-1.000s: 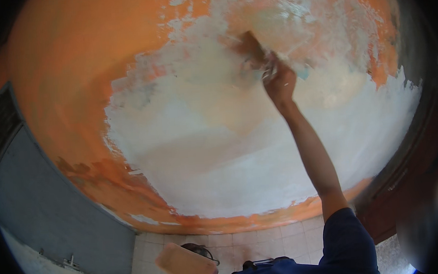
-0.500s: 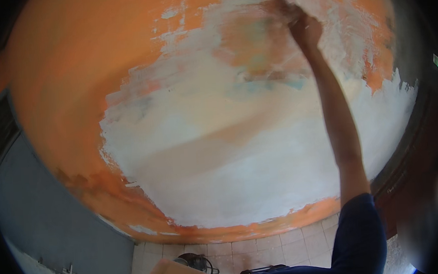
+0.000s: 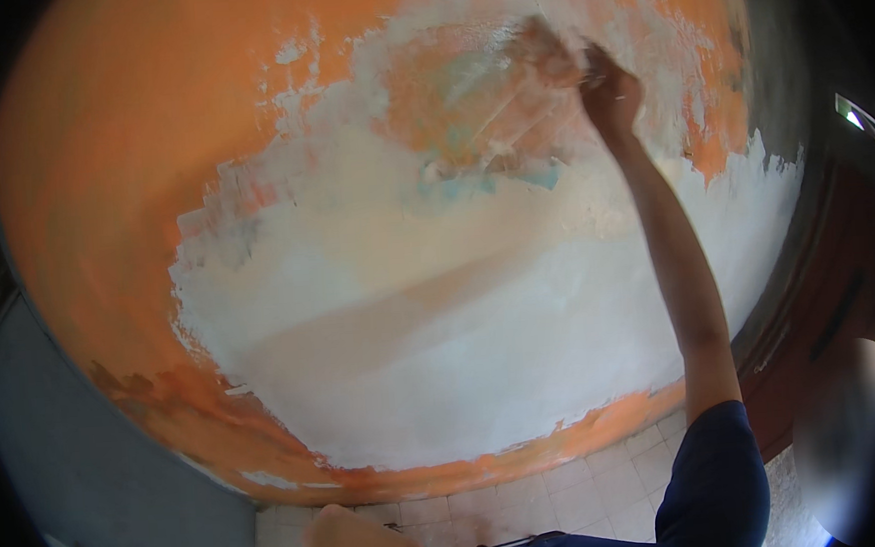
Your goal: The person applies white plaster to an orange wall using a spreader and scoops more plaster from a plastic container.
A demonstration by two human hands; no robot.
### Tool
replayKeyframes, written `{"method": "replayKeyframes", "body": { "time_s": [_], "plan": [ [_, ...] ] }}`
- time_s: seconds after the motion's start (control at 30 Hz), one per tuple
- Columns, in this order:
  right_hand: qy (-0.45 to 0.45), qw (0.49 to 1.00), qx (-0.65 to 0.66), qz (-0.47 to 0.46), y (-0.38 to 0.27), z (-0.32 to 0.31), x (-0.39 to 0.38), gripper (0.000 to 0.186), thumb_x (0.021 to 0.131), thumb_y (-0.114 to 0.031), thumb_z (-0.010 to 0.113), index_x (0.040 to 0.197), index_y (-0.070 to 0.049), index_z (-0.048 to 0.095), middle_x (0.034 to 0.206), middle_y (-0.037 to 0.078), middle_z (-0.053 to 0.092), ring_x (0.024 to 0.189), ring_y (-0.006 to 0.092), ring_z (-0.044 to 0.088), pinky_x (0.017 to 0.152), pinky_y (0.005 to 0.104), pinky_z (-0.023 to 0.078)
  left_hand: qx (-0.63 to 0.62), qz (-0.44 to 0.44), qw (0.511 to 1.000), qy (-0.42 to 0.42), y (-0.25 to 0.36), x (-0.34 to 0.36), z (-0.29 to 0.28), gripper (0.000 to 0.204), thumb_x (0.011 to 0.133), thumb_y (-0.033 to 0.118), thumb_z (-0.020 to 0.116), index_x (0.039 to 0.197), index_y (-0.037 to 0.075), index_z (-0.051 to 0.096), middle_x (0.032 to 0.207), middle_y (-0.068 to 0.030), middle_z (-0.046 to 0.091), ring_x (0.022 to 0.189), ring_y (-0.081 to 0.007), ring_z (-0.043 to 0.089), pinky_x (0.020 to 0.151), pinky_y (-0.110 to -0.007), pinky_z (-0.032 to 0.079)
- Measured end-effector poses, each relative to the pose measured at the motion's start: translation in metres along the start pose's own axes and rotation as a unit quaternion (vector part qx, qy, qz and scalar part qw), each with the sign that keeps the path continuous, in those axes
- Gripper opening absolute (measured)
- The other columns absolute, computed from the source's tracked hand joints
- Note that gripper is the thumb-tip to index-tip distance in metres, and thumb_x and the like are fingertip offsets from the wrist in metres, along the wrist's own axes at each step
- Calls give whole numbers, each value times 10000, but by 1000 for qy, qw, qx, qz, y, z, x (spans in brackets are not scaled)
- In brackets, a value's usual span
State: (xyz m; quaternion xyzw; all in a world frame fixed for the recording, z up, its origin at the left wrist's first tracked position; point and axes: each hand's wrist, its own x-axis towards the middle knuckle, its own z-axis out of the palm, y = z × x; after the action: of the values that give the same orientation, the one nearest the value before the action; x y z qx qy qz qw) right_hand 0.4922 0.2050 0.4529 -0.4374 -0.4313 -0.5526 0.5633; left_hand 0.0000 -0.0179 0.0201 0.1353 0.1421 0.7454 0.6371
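Flat tool point(image 3: 545, 52) v. blurred — tan slab point(image 3: 364, 541) clipped (btm edge).

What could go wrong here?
Perhaps two things. The flat tool in the person's right hand might leave ridges or scratches, since the orange-and-teal patch beside it already shows streaks. And the tan rectangular block, low in view, could drop onto the tiled floor if poorly supported; what holds it is hidden.
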Motion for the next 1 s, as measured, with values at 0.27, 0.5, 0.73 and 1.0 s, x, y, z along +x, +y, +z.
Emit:
{"method": "replayKeyframes", "body": {
  "time_s": [0.27, 0.5, 0.73, 1.0],
  "plan": [
    [-37, 998, -47, -17, -14, 26, -121, 225, 717, -110, 622, 937, -87, 664, 650, 125, 614, 506, 269, 584, 455, 360, 455, -64, -24, 996, -54, -2, -6, -11, 654, 863, 513, 421, 1386, 142, 296, 1373, -150, 360, 1239, -345, 360, 973, -574, 313],
    [-179, 974, 137, 3, -142, 10, -151, 405, 609, -27, 598, 1013, -56, 614, 781, 153, 626, 661, 295, 614, 541, 381, 499, 91, -24, 989, -118, -21, 28, 6, 651, 860, 494, 424, 1385, 131, 298, 1389, -148, 341, 1248, -344, 352, 981, -575, 303],
    [-29, 996, 75, 32, -96, 13, -17, 259, 761, -79, 582, 1011, -76, 648, 690, 172, 609, 567, 324, 586, 519, 381, 476, -235, -109, 966, -24, -32, 11, -8, 696, 829, 528, 440, 1380, 124, 309, 1388, -138, 350, 1228, -360, 377, 983, -577, 297],
    [-267, 959, 25, -92, -141, 42, -99, 643, 640, -173, 658, 1225, 18, 468, 1121, 204, 569, 1051, 297, 547, 941, 427, 399, -196, -71, 976, -61, -33, 6, -14, 664, 851, 525, 411, 1368, 117, 328, 1374, -133, 371, 1242, -353, 362, 1012, -553, 273]
  ]
}}
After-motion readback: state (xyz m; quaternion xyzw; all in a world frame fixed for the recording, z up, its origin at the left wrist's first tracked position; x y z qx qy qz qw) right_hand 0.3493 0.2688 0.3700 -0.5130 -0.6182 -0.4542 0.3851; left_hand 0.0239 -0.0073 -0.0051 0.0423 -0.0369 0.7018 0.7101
